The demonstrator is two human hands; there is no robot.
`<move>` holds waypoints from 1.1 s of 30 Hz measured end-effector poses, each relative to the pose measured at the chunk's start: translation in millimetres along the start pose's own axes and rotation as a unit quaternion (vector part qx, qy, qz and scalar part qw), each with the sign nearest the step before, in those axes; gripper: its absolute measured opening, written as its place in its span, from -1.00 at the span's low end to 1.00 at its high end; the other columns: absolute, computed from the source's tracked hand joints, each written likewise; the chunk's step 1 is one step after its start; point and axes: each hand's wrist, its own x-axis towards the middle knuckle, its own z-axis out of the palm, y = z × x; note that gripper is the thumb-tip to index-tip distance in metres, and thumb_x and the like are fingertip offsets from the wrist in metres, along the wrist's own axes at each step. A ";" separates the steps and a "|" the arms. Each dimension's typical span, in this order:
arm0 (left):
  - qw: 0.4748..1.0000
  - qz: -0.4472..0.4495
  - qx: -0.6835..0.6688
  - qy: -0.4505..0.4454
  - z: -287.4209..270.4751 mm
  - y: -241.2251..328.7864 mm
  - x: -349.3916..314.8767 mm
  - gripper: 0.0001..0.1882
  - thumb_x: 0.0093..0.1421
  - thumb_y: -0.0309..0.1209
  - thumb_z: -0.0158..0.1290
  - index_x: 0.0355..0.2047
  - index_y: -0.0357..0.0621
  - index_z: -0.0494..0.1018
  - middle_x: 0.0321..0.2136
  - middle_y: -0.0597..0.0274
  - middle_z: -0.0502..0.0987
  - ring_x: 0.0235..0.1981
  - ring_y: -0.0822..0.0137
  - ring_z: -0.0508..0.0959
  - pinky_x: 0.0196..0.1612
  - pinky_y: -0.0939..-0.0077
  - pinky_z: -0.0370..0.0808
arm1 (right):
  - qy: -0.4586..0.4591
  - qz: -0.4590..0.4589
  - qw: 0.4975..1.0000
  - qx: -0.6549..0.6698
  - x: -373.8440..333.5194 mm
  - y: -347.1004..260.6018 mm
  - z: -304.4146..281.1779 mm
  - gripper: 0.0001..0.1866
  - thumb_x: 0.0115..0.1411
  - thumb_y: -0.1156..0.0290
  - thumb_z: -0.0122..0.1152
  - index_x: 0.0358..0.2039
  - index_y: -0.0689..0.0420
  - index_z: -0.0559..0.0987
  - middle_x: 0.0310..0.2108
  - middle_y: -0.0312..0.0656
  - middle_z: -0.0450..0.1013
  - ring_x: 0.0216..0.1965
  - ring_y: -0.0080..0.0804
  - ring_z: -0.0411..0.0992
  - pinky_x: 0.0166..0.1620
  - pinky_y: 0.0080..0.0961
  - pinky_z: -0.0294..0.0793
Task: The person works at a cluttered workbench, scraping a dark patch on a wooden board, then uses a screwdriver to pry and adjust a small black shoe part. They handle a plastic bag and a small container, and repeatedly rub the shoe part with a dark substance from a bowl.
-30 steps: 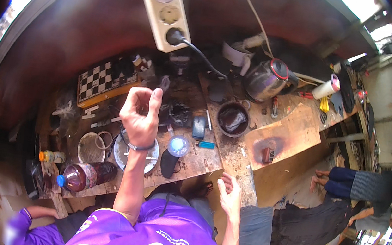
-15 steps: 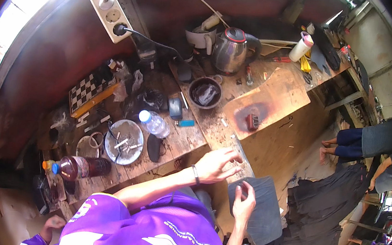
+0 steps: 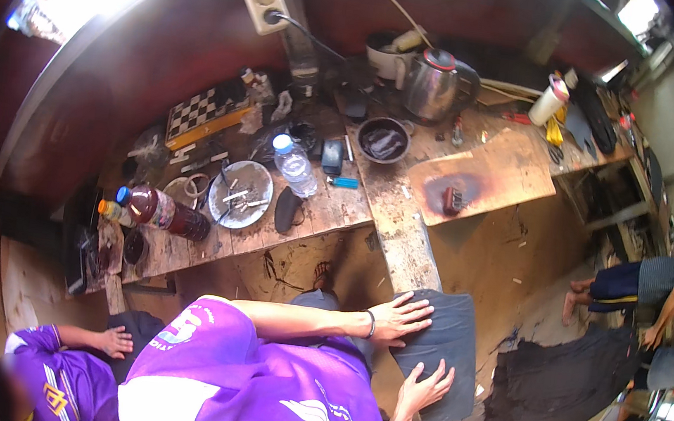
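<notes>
Cloth (image 3: 454,332): dk grey, plain, approx. rect.; 4–5 o'clock, by counter (image 3: 400,253)
Our L hand (image 3: 403,319): fingers spread on it, gripping nil
Our R hand (image 3: 423,391): ditto, at its 7 o'clock

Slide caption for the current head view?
Left hand and right hand on dark grey cloth, beside a cluttered wooden bench with a kettle.

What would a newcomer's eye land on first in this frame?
Probably the wearer's bright purple shirt across the bottom, with the left hand spread on a dark grey cloth to its right and the right hand at the cloth's lower left edge. On the cluttered worktable above, the checkered board at left and the steel kettle at the back also stand out.
</notes>
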 end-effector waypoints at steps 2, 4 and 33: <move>1.000 0.001 -0.008 -0.027 -1.8 -3.8 1.8 -0.04 0.19 -0.05 0.22 0.48 -0.13 0.06 0.51 -0.09 -0.05 0.54 -0.06 -0.06 0.50 -0.25 -0.12 | -0.020 0.015 1.000 -0.003 1.7 -0.3 0.5 -0.38 0.20 0.24 0.35 0.25 0.10 0.44 0.35 0.11 0.20 0.36 0.13 0.18 0.34 0.08 0.21; 0.998 -0.004 -0.054 -0.027 -4.4 -8.9 4.7 -0.20 0.22 -0.09 0.19 0.39 -0.17 0.24 0.50 -0.08 0.03 0.54 -0.01 -0.03 0.50 -0.23 -0.09 | -0.023 0.008 1.000 -0.013 3.8 -0.5 -1.5 -0.38 0.20 0.24 0.35 0.25 0.11 0.44 0.35 0.13 0.20 0.35 0.14 0.19 0.34 0.08 0.22; 0.944 -0.149 -0.294 -0.002 -86.0 -108.5 -95.4 -0.63 0.29 -0.16 0.12 0.00 -0.10 0.55 -0.07 -0.01 0.63 0.00 -0.06 0.61 0.05 0.02 0.56 | 0.030 0.028 0.976 -0.212 -23.5 -3.7 54.1 -0.34 0.54 -0.01 -0.22 0.48 0.12 0.15 0.53 0.02 -0.03 0.54 -0.01 -0.07 0.44 0.18 -0.03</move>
